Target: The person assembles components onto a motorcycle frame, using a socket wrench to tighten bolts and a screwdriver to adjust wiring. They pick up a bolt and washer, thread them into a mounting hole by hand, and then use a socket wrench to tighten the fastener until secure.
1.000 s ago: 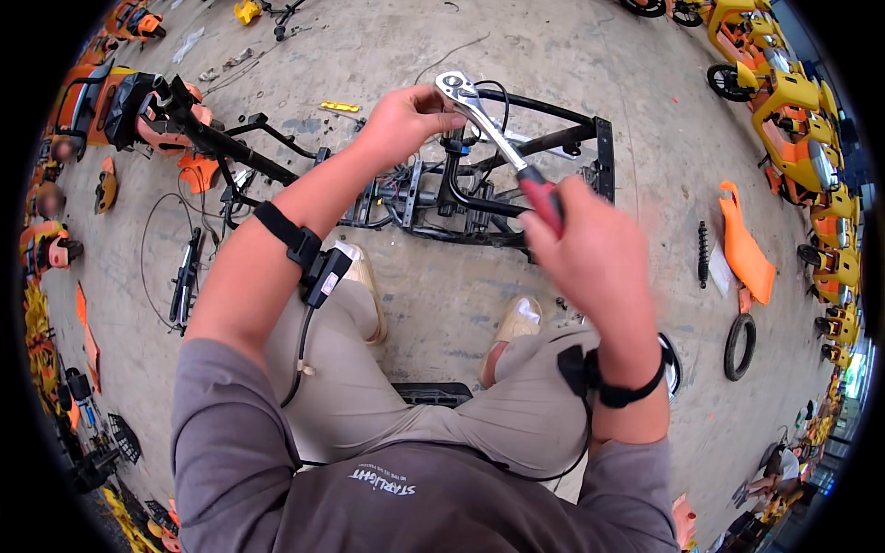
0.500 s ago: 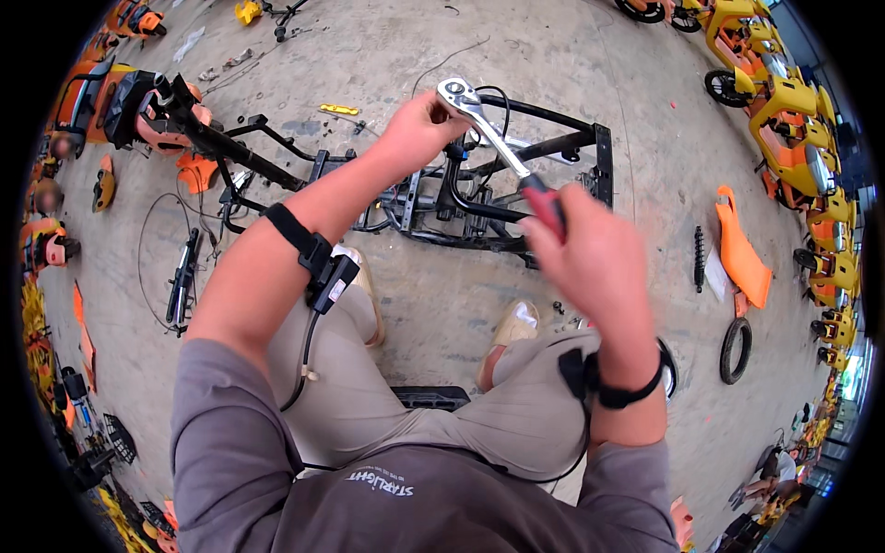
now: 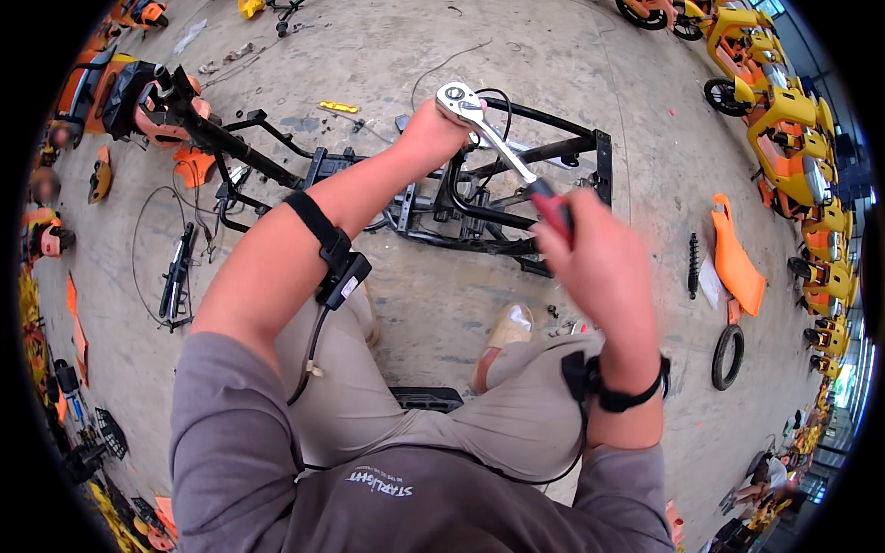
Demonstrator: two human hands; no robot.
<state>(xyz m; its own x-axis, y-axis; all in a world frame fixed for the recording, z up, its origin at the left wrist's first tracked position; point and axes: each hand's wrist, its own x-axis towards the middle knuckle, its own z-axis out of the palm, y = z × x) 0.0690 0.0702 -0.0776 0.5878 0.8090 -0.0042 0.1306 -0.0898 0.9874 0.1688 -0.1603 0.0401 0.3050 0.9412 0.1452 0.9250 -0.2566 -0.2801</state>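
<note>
A ratchet wrench (image 3: pixel 502 146) with a chrome head and a red and black handle slants over the black scooter frame (image 3: pixel 544 155). My right hand (image 3: pixel 597 253), slightly blurred, is closed round its handle. My left hand (image 3: pixel 438 129) is closed just under the ratchet head, at the upper part of the frame. Its fingers are mostly turned away, and whatever sits below the head is hidden by the hand. The frame's long steering tube (image 3: pixel 217 138) reaches out to the left.
Yellow scooters (image 3: pixel 784 120) line the right side. An orange body panel (image 3: pixel 736 263), a black shock absorber (image 3: pixel 693 265) and a small tyre (image 3: pixel 728 357) lie on the floor there. On the left lie another shock absorber (image 3: pixel 177 276) with cables and an orange part (image 3: pixel 194 166).
My left hand has shifted slightly right and closed in under the ratchet head. The right hand has moved a little to the right with the handle.
</note>
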